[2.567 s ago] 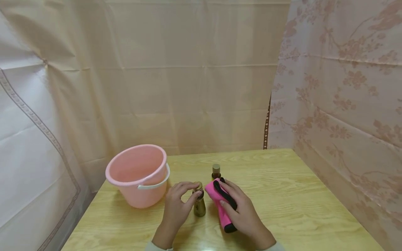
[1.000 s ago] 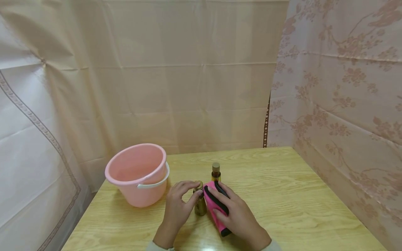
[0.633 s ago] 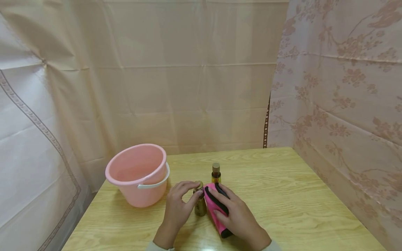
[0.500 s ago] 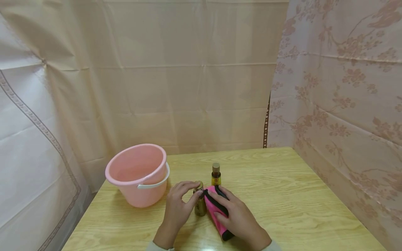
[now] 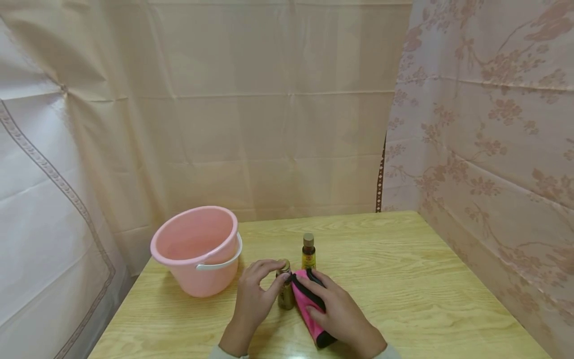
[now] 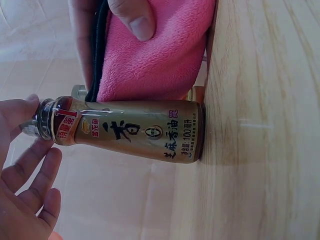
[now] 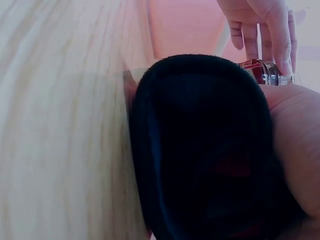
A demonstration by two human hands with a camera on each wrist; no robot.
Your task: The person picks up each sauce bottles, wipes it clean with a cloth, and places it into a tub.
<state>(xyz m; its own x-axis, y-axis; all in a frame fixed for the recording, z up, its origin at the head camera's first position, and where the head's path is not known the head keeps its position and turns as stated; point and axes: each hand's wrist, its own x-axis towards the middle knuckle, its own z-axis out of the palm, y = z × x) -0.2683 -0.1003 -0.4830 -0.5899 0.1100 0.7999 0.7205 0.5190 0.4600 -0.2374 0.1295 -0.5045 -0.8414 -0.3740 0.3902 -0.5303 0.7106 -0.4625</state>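
Note:
A small sesame oil bottle (image 5: 286,299) stands upright on the table, its label facing the left wrist camera. My left hand (image 5: 255,289) pinches it at the cap and neck between thumb and fingers. My right hand (image 5: 344,310) holds a folded pink plush cloth (image 5: 304,299) with black edging. In the left wrist view the cloth (image 6: 150,60) lies along the side of the bottle (image 6: 130,130), its lower edge near the tabletop. The right wrist view is mostly filled by the cloth's black-edged end (image 7: 200,150), which hides most of the bottle.
A second dark bottle (image 5: 308,255) with a yellow label and tan cap stands just behind the cloth. At the left of the wooden table (image 5: 403,279) sits a pink bucket (image 5: 204,276) with a white handle. Curtains hang behind and at both sides.
My right hand has brought the cloth left against the sesame oil bottle, and the cloth has then slid down its side. More of the rear bottle shows. My left hand keeps its pinch.

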